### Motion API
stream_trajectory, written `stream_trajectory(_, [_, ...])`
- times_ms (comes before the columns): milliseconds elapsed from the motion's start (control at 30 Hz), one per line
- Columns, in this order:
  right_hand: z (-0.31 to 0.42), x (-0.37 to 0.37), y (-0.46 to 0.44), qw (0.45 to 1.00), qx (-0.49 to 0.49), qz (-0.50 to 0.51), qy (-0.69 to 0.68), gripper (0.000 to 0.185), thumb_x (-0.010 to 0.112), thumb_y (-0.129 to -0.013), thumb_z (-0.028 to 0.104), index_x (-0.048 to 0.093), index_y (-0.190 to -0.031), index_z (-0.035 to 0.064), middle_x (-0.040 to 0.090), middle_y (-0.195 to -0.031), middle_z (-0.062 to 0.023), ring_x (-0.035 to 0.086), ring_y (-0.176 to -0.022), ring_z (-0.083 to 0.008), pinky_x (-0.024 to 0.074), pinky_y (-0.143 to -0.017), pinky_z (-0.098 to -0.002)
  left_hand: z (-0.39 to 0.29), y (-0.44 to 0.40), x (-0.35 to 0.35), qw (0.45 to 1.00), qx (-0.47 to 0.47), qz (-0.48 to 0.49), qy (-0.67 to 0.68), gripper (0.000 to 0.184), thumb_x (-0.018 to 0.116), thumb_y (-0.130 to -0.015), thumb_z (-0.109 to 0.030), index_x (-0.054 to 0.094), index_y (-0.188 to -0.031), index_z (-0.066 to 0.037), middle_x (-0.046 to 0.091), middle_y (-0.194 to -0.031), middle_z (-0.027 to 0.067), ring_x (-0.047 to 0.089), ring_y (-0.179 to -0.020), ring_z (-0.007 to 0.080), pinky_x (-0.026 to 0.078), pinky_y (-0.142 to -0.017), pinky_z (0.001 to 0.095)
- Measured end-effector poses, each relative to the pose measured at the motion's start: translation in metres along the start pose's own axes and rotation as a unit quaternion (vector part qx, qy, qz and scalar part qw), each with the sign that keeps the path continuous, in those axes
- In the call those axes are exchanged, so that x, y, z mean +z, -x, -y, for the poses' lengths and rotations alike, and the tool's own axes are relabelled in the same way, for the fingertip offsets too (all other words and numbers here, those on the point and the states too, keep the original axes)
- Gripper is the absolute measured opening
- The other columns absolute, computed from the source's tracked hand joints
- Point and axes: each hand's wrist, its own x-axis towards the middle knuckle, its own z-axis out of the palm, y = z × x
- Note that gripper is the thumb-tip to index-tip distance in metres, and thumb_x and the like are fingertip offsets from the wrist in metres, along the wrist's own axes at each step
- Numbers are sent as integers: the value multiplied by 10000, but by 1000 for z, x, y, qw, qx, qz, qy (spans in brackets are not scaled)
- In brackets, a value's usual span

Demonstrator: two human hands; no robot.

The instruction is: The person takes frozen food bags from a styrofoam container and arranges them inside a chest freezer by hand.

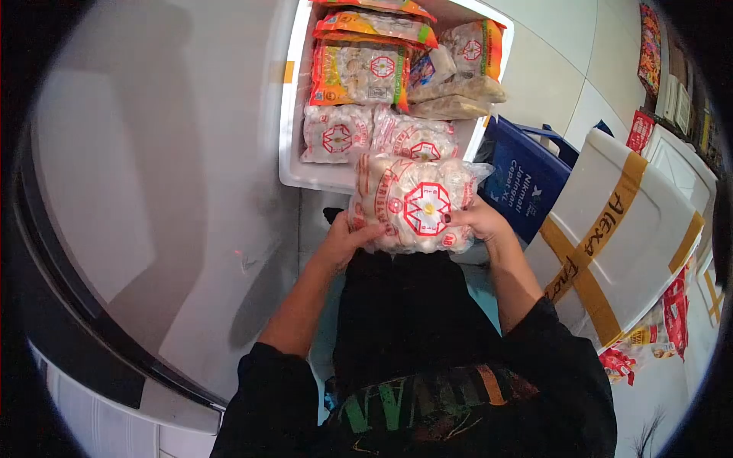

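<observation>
A clear plastic packet of pale round pieces (pixel 427 204) with red print is held above my lap, in front of the near edge of an open white foam box (pixel 324 177). My left hand (pixel 353 235) grips its left side, thumb on top. On its right side, my right hand (pixel 487 221) holds on with the thumb over the print. Inside the box lie similar red-printed packets (pixel 337 136), orange-edged packets (pixel 359 72) and a brownish packet (pixel 458 95). The fingers under the held packet are hidden.
Right of the box stands a blue bag (pixel 525 179) with white lettering. Farther right, a white foam lid (pixel 649 217) with brown tape and handwriting leans at an angle. Red packets (pixel 676 309) lie beyond it. A large grey panel (pixel 153 153) is on the left.
</observation>
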Motion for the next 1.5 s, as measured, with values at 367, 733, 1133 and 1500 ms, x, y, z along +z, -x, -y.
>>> stream_trajectory(367, [28, 2, 19, 990, 15, 137, -16, 708, 737, -490, 47, 441, -1128, -33, 545, -1050, -119, 535, -935, -188, 410, -833, -323, -14, 27, 32, 986, 152, 70, -8, 362, 652, -668, -20, 520, -1001, 34, 593, -914, 91, 569, -813, 131, 458, -747, 279])
stream_trajectory(733, [60, 28, 64, 986, -144, 63, 47, 626, 646, -661, 171, 353, -1180, -21, 499, -1092, -96, 511, -943, -157, 411, -831, -278, -21, 68, 67, 993, 99, 15, 66, 418, 581, -609, 22, 489, -1016, 43, 576, -872, 65, 573, -733, 147, 477, -691, 287])
stream_trajectory(1133, [143, 177, 235, 949, -151, 270, 65, 1009, 773, -493, 313, 225, -1284, 10, 351, -1265, -95, 374, -1143, -215, 310, -951, -355, -73, 231, 174, 924, 355, 38, 139, 700, 600, -619, -58, 259, -1227, -3, 472, -1094, 138, 478, -1013, 271, 399, -865, 402])
stream_trajectory(1500, [7, 248, 204, 831, 39, 500, 238, 644, 579, -748, 256, 275, -1263, 17, 424, -1206, -101, 415, -1111, -206, 312, -938, -343, 61, 344, 177, 808, 527, -91, 247, 566, 517, -709, -51, 296, -1226, 18, 466, -1133, 163, 466, -1039, 305, 385, -887, 417])
